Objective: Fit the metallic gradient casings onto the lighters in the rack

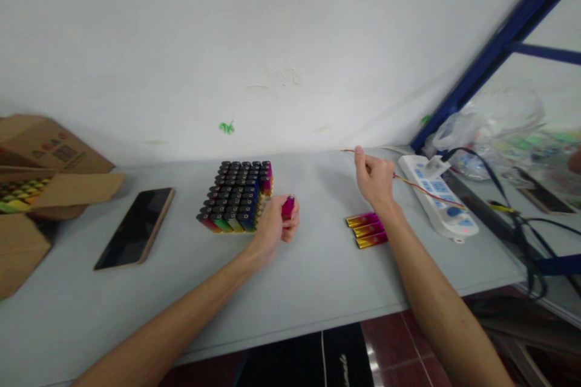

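My left hand (272, 219) is closed around a small shiny purple stick-shaped device (287, 207), its end poking up between thumb and fingers. Directly left of that hand stands a block of upright devices (233, 196) with black tops and coloured sides, packed in rows; the hand covers part of its right side. Farther right, my right hand (374, 178) is raised with fingers curled round a thin red-and-yellow wire (424, 188). One wire end sticks out past the thumb, and the rest runs to the power strip. Below this hand lie three purple-and-gold devices (367, 231), partly behind my forearm.
A white power strip (420, 172) with plugs sits at right, near black cables (494, 184) and clear plastic bags (463, 139). At left are a dark phone (136, 227) and an open cardboard box (59, 151) holding yellow-ended items. A blue metal frame (485, 60) slants along the right.
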`<state>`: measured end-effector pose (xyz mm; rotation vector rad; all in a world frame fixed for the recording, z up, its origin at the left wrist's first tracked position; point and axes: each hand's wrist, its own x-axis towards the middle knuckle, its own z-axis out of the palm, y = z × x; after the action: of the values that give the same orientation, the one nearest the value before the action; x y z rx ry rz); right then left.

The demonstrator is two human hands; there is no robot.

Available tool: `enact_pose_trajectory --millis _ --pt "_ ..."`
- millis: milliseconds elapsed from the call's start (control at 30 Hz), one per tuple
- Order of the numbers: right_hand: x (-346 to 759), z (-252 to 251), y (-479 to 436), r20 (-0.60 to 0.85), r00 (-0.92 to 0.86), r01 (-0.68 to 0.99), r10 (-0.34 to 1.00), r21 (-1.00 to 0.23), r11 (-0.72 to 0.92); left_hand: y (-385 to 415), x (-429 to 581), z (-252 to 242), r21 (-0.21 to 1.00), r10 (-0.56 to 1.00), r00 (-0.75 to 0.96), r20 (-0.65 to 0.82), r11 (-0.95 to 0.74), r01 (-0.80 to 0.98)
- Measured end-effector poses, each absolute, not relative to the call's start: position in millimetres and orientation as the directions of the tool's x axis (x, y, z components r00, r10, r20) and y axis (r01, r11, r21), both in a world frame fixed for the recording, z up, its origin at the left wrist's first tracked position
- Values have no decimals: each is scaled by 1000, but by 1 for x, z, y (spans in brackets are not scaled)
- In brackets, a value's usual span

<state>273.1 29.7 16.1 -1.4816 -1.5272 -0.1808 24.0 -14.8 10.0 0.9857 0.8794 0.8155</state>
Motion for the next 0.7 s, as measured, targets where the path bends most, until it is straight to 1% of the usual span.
enact_pose_trajectory --millis 167,233,300,367,467,533,567,633,700 --pt "273 17 30 683 204 830 702 -501 246 -16 24 9 914 868 456 -196 330 -235" --pt "273 17 30 685 199 827 701 -501 254 -17 26 11 920 865 478 -153 301 -250" --pt "273 17 30 684 202 824 701 -506 256 -17 27 17 944 875 479 -73 215 -249" --pt "273 18 30 679 208 819 704 -514 255 -15 25 25 972 883 468 28 84 -217" --pt "274 19 29 683 215 809 698 -525 265 -9 13 44 984 882 438 176 -163 -66" --pt "274 19 29 692 223 802 686 -531 274 -1 -2 59 941 876 411 252 -321 108" --pt "274 20 29 694 227 801 683 -532 276 3 -11 65 900 874 393 284 -385 205" --pt "274 20 29 692 231 802 684 -533 268 14 -30 76 769 857 395 330 -487 413" --pt "274 21 28 686 236 807 688 -533 256 26 -46 83 643 847 418 327 -524 558"
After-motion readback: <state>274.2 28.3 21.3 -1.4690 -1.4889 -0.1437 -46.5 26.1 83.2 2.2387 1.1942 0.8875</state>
